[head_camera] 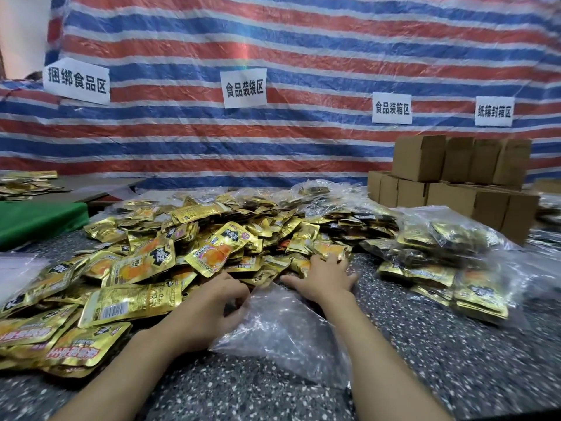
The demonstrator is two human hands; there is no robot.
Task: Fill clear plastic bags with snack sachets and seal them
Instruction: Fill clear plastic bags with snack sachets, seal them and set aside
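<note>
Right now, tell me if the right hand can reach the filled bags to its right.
Probably yes. The right hand rests open on the sachets, fingers spread, and only bare table lies between it and the filled bags.

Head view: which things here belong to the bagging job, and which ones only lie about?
Job:
- empty clear bag
- pile of gold sachets
- filled bags at right
- left hand, gripping the empty bag's edge
- right hand, fingers spread on the pile

Lying about:
- cardboard boxes
- green sheet
- paper signs
- striped tarp
</note>
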